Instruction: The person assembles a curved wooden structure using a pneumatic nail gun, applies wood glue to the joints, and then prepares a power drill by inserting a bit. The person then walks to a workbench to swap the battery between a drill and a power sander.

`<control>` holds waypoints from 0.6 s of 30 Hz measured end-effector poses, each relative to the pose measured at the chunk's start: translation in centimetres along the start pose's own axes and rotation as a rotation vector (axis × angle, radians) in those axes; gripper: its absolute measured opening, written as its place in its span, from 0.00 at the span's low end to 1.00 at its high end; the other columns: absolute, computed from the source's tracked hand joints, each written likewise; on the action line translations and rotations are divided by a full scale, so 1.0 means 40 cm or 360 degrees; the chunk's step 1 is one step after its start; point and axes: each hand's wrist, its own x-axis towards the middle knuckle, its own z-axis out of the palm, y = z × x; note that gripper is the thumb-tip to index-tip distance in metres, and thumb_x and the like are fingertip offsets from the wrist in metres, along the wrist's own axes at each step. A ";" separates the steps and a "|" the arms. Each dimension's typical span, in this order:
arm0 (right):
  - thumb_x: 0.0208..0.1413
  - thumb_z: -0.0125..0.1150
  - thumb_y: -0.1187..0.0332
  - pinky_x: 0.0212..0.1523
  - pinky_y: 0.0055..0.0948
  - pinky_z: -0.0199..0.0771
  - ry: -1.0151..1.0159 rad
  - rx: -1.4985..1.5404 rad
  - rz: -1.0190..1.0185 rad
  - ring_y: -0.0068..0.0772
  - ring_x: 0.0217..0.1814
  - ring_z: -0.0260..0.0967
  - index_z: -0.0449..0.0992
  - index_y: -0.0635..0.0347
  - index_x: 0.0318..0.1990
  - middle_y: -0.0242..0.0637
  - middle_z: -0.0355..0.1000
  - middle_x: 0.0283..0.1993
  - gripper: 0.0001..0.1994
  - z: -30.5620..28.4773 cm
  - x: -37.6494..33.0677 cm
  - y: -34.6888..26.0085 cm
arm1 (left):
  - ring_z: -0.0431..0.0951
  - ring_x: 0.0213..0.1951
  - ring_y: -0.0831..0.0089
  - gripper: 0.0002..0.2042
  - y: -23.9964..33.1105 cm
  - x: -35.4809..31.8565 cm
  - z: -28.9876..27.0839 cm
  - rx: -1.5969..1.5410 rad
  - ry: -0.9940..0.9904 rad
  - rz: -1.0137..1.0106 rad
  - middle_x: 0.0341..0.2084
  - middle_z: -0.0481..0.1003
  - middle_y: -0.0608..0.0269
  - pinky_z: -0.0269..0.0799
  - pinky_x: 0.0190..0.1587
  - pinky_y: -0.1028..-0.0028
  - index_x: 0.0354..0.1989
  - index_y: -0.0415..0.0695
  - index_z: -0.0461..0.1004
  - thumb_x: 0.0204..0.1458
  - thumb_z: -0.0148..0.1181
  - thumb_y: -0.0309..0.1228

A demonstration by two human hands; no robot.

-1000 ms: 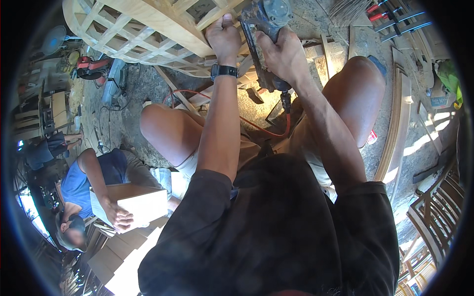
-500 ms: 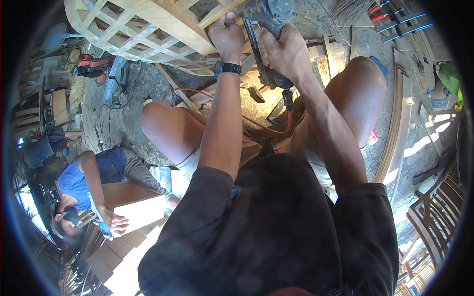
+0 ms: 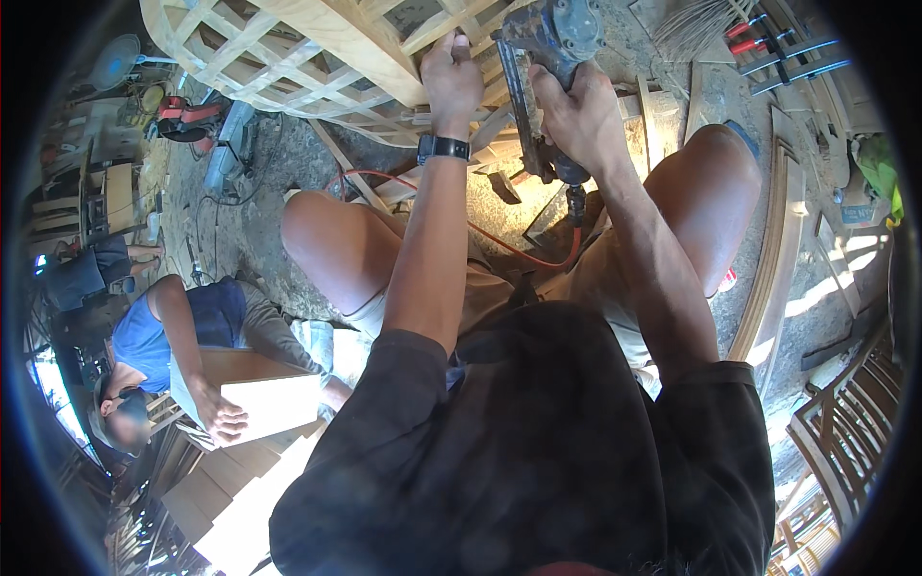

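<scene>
At the top of the head view, my right hand (image 3: 584, 113) is wrapped round the grip of a dark pneumatic nail gun (image 3: 519, 106). A red air hose (image 3: 547, 264) runs from the fitting at its near end. To its left, my left hand (image 3: 451, 84), with a black watch at the wrist, is closed on the edge of a wooden lattice panel (image 3: 288, 58); its fingertips are partly hidden. A thick pale wooden board (image 3: 360, 43) crosses the panel just left of that hand. The nail gun stands a little apart from my left hand.
Wood offcuts (image 3: 504, 187) lie between my knees. A red miter saw (image 3: 187, 120) stands at far left. Another person (image 3: 182, 322) handles a wooden box (image 3: 274, 398) on the left. Bar clamps (image 3: 788, 62), long boards (image 3: 773, 250) and a slatted wooden piece (image 3: 850, 413) are on the right.
My right hand has moved the nail gun slightly right, widening the space to my left hand. The whole view has shifted a little. My left hand keeps its hold on the lattice panel.
</scene>
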 end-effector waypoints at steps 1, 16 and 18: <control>0.59 0.59 0.59 0.19 0.30 0.68 -0.0008 0.0000 -0.0009 0.29 0.16 0.70 0.70 0.73 0.25 0.40 0.68 0.15 0.21 0.002 -0.002 -0.002 | 0.76 0.40 0.43 0.14 -0.007 -0.001 -0.005 0.0005 0.0008 0.0000 0.37 0.78 0.39 0.70 0.48 0.59 0.48 0.34 0.75 0.62 0.48 0.30; 0.58 0.59 0.58 0.23 0.33 0.71 -0.0026 -0.0053 -0.0063 0.32 0.19 0.71 0.72 0.76 0.29 0.45 0.70 0.17 0.21 0.055 0.017 0.009 | 0.75 0.47 0.42 0.21 -0.035 0.029 -0.007 0.0147 -0.0015 -0.0086 0.41 0.77 0.36 0.68 0.54 0.57 0.48 0.32 0.74 0.43 0.47 0.19; 0.58 0.59 0.58 0.23 0.33 0.71 -0.0044 -0.0038 -0.0038 0.32 0.18 0.71 0.72 0.76 0.29 0.45 0.70 0.17 0.21 0.057 0.019 0.011 | 0.74 0.48 0.41 0.22 -0.034 0.029 -0.008 0.0089 -0.0042 -0.0085 0.42 0.77 0.36 0.68 0.55 0.56 0.49 0.32 0.74 0.43 0.47 0.20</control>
